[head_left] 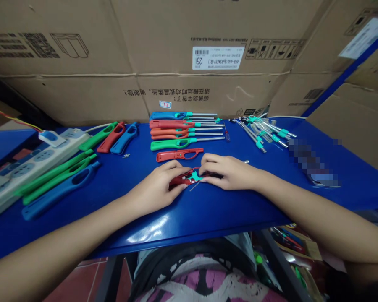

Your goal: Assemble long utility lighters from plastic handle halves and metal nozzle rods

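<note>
My left hand [159,182] is closed around the left end of a red lighter shell [178,180], thumb below and fingers above. A teal trigger [195,176] and thin white wire show inside the shell. With fingertips pinched at the trigger's right side, my right hand [228,173] holds the same lighter; its fingers hide part of it. The end of a metal tube [246,162] sticks out behind that hand. A thin metal piece [195,186] shows just below the trigger. Beyond both hands lies a separate red shell half [178,155] with a looped handle.
Several long-tube lighters [170,144] lie stacked behind, near a small screwdriver [227,134]. Tubes with teal parts [267,130] pile at right, beside a pixelated object [313,163]. Coloured shells [59,188] and a power strip [45,157] occupy the left; cardboard [164,54] walls the back.
</note>
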Tool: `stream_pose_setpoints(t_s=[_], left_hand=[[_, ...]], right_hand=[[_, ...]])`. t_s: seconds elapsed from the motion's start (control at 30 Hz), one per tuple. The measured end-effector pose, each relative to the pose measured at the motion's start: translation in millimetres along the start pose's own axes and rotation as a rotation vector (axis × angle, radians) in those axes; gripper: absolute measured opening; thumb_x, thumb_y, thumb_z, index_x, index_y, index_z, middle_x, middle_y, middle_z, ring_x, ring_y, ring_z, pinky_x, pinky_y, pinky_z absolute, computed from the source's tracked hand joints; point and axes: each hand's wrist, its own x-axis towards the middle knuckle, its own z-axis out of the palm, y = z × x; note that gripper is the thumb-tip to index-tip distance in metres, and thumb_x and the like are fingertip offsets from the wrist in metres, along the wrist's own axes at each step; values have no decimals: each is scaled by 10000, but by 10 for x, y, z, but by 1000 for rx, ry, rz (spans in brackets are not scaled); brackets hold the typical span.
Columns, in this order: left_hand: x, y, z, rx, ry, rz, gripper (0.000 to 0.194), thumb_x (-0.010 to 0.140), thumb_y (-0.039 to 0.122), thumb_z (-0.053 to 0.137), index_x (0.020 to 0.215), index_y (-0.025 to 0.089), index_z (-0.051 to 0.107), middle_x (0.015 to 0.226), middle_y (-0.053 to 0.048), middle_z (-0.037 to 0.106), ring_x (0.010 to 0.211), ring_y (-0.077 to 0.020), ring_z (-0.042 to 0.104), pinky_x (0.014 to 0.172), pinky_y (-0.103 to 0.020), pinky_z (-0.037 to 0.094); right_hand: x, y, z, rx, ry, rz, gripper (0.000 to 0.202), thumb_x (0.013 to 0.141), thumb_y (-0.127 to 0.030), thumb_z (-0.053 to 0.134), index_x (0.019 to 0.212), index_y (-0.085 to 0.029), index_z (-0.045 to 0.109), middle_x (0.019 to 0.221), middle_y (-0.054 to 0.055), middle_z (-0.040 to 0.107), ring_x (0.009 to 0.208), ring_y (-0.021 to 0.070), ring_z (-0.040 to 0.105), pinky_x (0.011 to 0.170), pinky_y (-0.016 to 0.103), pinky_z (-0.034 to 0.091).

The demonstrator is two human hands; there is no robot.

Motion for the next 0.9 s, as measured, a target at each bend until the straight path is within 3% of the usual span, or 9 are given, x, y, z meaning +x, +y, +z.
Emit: stream_pose_setpoints(t_s=[0.17,0.3,0.43,0.9], left_hand=[[24,44,37,-88,48,-13,276,898,235,617,1165,191,671,1072,-62,668,939,-199,652,850,-343,540],[60,87,105,-129,108,-83,196,899,336,657,1022,188,694,965,-34,706,838,-177,653,771,-310,514],[88,76,156,-136,160,-144,180,901,357,666,911,182,711,849,-8,709,715,-142,616,669,-265,466],[82,27,156,-196,181,-113,107,887,283,687,900,191,739,841,5,722,697,-119,609,672,-230,458]], right_hand=[[20,-10,-1,56,22,37,391,947,-329,619,1293,-197,494,1290,123,571,1001,185,623,786,303,527],[25,-21,33,33,-8,-8,386,967,-308,589,1322,-196,488,1293,107,633,1144,205,632,916,346,532],[26,-18,68,2,-22,2,384,968,-320,583,1322,-189,510,1279,102,667,1109,214,671,886,358,555],[22,18,88,-3,2,-17,424,941,-282,615,1348,-214,514,1314,87,660,1159,212,661,909,338,554]])
